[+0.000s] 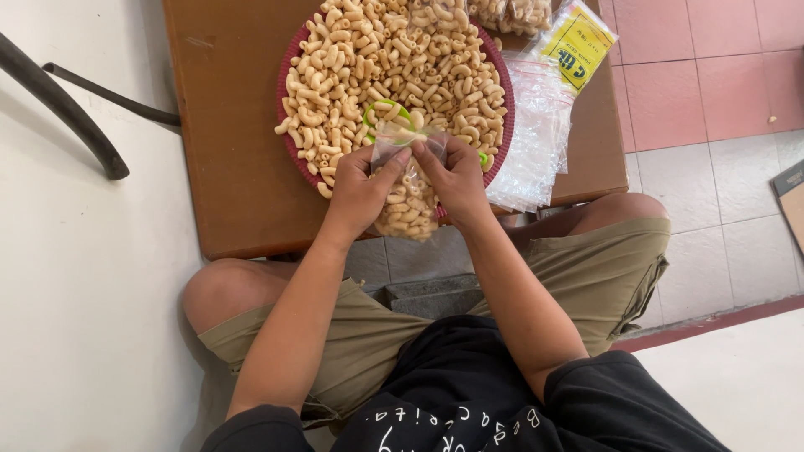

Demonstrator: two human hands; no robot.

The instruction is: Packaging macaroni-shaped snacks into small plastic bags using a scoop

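while your left hand point(358, 194) and right hand point(456, 180) pinch the top of a small clear bag of macaroni snacks point(408, 201) at the near edge of the brown table point(234, 151), the red round tray point(289, 138) heaped with macaroni sits just beyond, a green scoop point(383, 109) in it, empty plastic bags point(536, 134) stacked to its right.

Clear glossy plastic bag point(408, 180), matt wooden table point(230, 125), woven red plastic tray point(285, 84)
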